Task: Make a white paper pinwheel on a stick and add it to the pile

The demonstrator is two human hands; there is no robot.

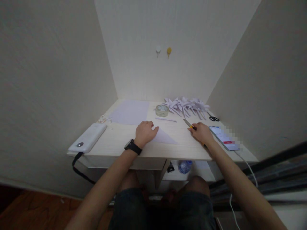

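Observation:
My left hand (145,131), with a black watch (133,147) at the wrist, rests on the left part of a folded, pointed piece of white paper (165,137). Its fingers curl downward and the thumb is spread apart from them. On the right, my right hand (201,131) is closed around a yellow-and-black utility knife (188,123). The knife's blade is out, pointing up and left, away from the paper. A narrow rolled paper strip (166,119) lies just beyond the folded piece.
Flat white sheets (131,111) lie at the back left. A tape roll (162,110) stands near a heap of folded paper pieces (185,106). Black scissors (214,118) and a cabled phone (224,138) lie right, a white device (88,138) left. A bottle (184,166) is under the tabletop.

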